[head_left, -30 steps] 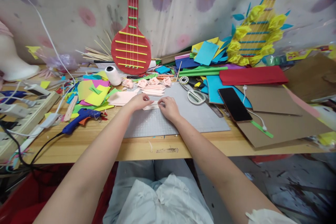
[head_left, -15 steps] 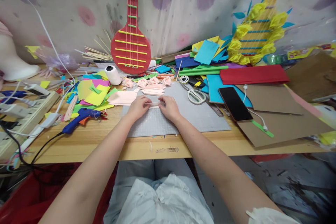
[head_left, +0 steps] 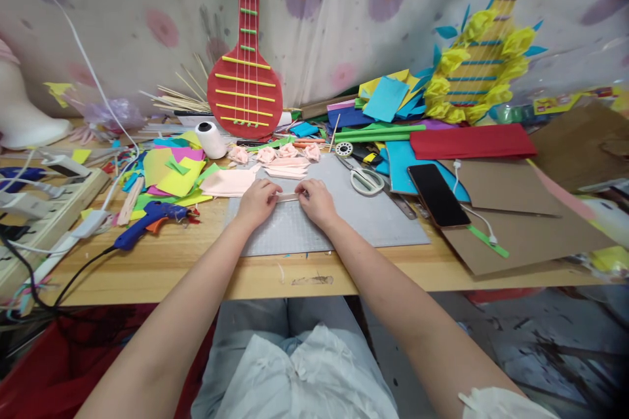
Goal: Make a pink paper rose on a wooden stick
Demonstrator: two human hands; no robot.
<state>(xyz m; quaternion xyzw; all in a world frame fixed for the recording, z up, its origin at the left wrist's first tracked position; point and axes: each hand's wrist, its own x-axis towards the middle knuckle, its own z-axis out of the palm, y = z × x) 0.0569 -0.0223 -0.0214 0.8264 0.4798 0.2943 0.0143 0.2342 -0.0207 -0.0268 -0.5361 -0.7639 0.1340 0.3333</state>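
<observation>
A narrow pale pink paper strip (head_left: 287,197) stretches between my two hands over the grey cutting mat (head_left: 363,226). My left hand (head_left: 260,200) pinches its left end, and my right hand (head_left: 316,200) pinches the right end. Just beyond my fingers lie folded pink strips (head_left: 285,168). Behind those sits a row of several pink paper flowers (head_left: 266,155). Flat pink paper (head_left: 228,182) rests beside my left hand. Scissors (head_left: 366,181) with pale handles lie on the mat to the right of my right hand.
A blue glue gun (head_left: 154,219) and a power strip (head_left: 59,216) occupy the left. To the right are a phone (head_left: 437,195) and brown cardboard (head_left: 521,242). Coloured paper scraps (head_left: 171,173), a white thread spool (head_left: 211,140) and a red paper instrument (head_left: 244,95) stand further back.
The pink strip between my hands looks narrower than before. Both hands keep nearly the same place and still hold its ends. The view has shifted very slightly.
</observation>
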